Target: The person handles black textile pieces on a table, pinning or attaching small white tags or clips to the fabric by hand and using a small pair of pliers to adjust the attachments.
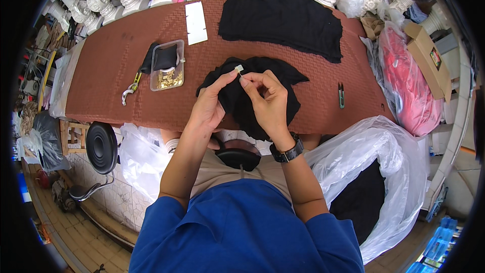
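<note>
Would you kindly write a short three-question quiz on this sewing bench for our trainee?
1. True or false: the left hand and right hand both pinch the small white tag at the black garment.
2. What does the clear box hold? A) gold pins B) buttons C) thread
3. Fill in: the green thread snips lie to the person's ____ on the brown mat.

Key: 1 true; 2 A; 3 right.

Small garment workshop: brown worktable (313, 96), black fabric pieces (283, 20), thread snips (341, 95), tray of brass fittings (168, 77), bagged cloth (361, 197).
</note>
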`<state>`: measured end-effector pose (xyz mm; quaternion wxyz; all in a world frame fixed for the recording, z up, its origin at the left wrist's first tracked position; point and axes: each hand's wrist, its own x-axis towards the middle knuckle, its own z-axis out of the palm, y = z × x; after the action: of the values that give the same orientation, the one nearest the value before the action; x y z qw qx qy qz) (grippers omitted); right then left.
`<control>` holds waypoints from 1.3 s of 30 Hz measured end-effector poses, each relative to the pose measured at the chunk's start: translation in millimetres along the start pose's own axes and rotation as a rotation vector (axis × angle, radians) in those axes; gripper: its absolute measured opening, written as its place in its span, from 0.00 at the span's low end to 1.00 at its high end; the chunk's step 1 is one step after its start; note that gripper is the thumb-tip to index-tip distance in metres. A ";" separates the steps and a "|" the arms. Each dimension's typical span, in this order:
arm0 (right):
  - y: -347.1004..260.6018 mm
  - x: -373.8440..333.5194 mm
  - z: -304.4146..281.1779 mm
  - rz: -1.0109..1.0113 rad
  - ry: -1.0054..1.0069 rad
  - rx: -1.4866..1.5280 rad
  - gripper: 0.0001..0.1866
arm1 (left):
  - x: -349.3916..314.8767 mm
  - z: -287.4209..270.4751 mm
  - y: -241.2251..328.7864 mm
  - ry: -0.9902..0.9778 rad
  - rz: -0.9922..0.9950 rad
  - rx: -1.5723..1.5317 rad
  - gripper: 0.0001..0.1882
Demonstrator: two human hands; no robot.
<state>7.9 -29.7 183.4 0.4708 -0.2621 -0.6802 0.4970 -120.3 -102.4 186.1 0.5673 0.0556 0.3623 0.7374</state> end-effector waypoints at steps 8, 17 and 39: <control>6.1 0.1 -1.2 0.058 -0.012 0.048 0.04 | -1.5 -0.1 -1.3 0.027 -0.004 0.030 0.16; 9.0 -0.6 -4.3 0.108 -0.065 0.170 0.07 | -0.9 -3.3 -2.4 0.037 0.018 0.098 0.17; -108.3 46.8 -31.0 -0.261 -0.196 0.048 0.04 | 33.1 -17.5 -7.6 0.348 0.359 0.810 0.11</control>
<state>28.3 -17.6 303.1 0.4687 -0.1104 -0.7392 0.4708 -134.5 -80.9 157.9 0.2946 0.2097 0.6950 0.6214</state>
